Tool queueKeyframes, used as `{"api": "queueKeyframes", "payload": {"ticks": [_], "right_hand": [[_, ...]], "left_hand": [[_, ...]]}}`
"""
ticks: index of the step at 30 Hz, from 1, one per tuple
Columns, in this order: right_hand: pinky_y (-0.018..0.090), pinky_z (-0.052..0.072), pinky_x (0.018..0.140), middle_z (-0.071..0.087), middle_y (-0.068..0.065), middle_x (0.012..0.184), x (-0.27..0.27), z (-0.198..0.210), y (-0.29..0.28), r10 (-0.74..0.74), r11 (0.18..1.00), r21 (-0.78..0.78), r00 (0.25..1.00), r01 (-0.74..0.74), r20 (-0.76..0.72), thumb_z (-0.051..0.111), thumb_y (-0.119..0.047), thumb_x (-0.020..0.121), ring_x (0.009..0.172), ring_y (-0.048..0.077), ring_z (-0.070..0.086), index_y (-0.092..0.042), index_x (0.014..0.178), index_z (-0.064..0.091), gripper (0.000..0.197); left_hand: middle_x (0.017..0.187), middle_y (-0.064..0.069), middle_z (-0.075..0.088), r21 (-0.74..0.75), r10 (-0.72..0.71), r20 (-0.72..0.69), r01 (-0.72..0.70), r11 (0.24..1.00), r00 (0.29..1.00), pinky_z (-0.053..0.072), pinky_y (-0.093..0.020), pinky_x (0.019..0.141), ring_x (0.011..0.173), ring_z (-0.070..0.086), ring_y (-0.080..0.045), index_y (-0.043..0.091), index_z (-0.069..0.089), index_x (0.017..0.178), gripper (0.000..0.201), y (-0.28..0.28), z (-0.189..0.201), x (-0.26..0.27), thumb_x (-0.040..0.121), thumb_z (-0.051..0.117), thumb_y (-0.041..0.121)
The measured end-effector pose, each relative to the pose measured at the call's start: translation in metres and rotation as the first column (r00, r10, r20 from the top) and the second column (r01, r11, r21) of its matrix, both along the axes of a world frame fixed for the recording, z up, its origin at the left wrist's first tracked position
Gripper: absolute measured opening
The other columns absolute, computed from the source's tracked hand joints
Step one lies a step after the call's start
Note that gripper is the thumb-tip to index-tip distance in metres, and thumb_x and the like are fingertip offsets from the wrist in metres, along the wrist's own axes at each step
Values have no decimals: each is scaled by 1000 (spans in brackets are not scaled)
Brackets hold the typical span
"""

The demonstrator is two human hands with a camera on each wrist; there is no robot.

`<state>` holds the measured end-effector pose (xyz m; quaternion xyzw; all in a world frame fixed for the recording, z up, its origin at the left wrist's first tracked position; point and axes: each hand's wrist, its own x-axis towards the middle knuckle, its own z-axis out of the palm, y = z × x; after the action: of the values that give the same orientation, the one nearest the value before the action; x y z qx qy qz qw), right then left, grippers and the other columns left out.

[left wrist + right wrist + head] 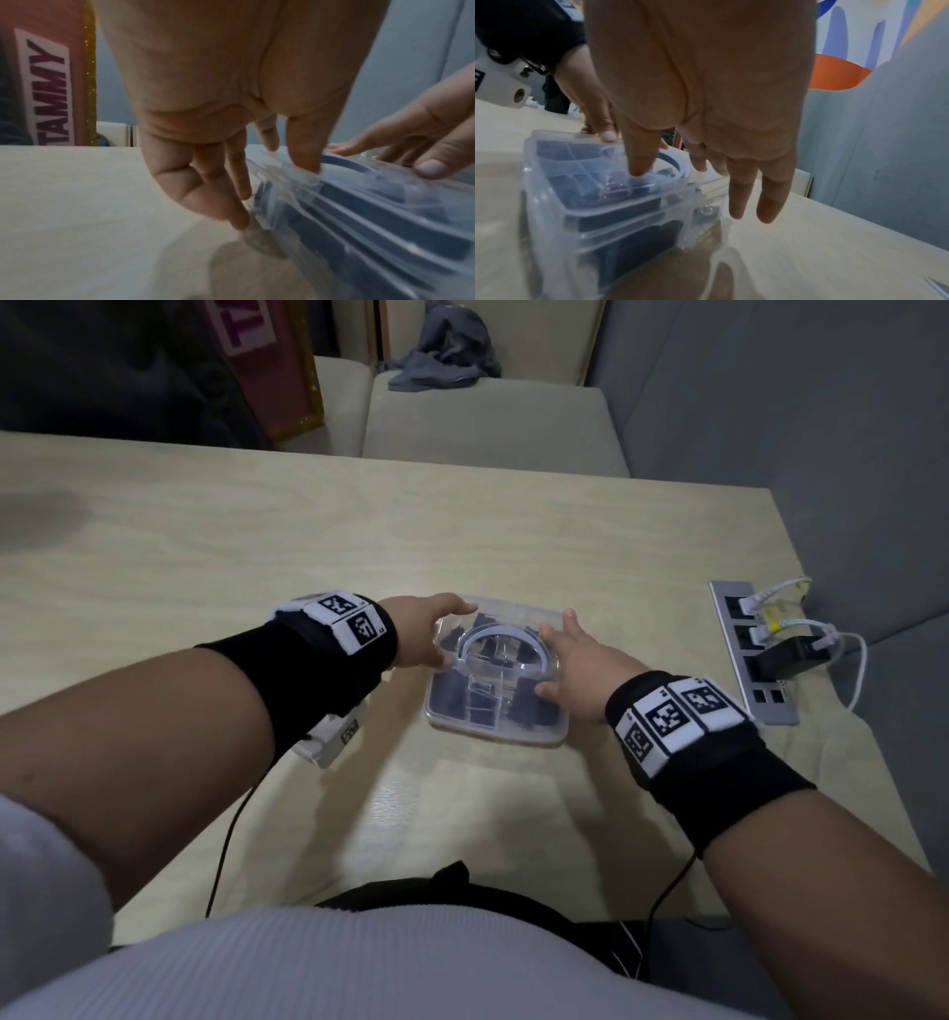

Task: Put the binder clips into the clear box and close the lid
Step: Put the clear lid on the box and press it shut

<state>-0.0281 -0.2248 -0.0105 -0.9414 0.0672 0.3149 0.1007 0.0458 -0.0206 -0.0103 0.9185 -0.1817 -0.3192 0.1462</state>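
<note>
The clear box (493, 737) stands mid-table with its clear lid (506, 611) laid on top; several black binder clips (529, 711) show through the plastic. My left hand (426, 634) is at the box's left side, its thumb (306, 152) pressing on the lid's edge and its straight fingers (231, 207) reaching down the box wall (359, 223). At the right side my right hand (580, 665) presses its thumb (641, 158) on the lid (603, 211), the other fingers (739, 192) hanging straight beside the box (618, 233).
A grey power strip (752, 654) with a black adapter and white cables lies on the table's right edge. The pale wooden table (205, 557) stretches left and far of the box. Black cables run from my wrists over the near edge.
</note>
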Motion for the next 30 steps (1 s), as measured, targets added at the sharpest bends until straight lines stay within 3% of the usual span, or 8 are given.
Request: {"api": "queueKeyframes", "payload": {"ticks": [4,7,11,15,20,26,28,30], "right_hand": [[47,45,100,-13,-8,161,-5,-2,3,-83,995,53,995,81,52,50,2,89,136,29,40,-34,151,12,81],[39,48,95,-4,-6,162,-7,1,7,-136,989,76,983,127,126,47,10,84,133,27,45,-32,149,25,81],[42,47,94,25,13,156,-8,1,9,-286,958,94,939,272,191,53,3,85,124,34,51,-26,144,34,68],[33,44,67,62,16,110,-5,3,7,-391,920,54,901,387,187,55,-8,89,85,32,56,-7,115,51,27],[28,42,68,66,11,110,-3,5,6,-373,922,-47,914,385,161,61,-15,88,95,30,62,-9,109,64,21],[30,43,66,66,11,104,-3,9,8,-359,926,-61,920,372,155,60,-13,88,85,29,58,-11,97,62,10],[31,43,65,66,12,102,-2,13,12,-339,933,-73,930,351,142,56,-10,88,79,29,56,-10,82,55,6],[34,46,73,62,13,108,-3,17,17,-318,938,-103,940,331,122,54,-11,88,85,30,57,-9,91,54,3]], "left_hand": [[82,0,66,-81,137,38,-134,988,990,46,-27,64,72,62,-20,31,44,133,45,-5,-7,-3,91,60,24],[63,-1,64,-73,203,53,-199,977,978,44,-25,45,48,60,-18,25,40,124,44,-9,0,-3,87,65,21],[71,-12,71,9,216,80,-217,976,973,55,-37,55,52,65,-28,12,37,117,49,-14,3,0,81,69,20],[77,-13,73,75,244,74,-249,966,967,57,-40,62,56,64,-28,7,41,113,49,-17,6,3,79,72,21],[71,-11,76,87,288,8,-288,954,958,59,-35,67,52,64,-23,5,54,108,42,-17,10,5,78,75,26],[73,-13,77,53,331,-64,-328,943,942,60,-40,82,80,75,-29,7,62,84,25,-13,7,6,79,74,29],[77,-15,77,33,349,-116,-348,937,930,59,-41,84,87,74,-30,4,65,87,28,-11,6,7,80,75,30],[84,-17,77,-9,372,-182,-380,925,910,59,-42,85,89,74,-32,-1,66,98,35,-6,6,7,81,75,29]]}}
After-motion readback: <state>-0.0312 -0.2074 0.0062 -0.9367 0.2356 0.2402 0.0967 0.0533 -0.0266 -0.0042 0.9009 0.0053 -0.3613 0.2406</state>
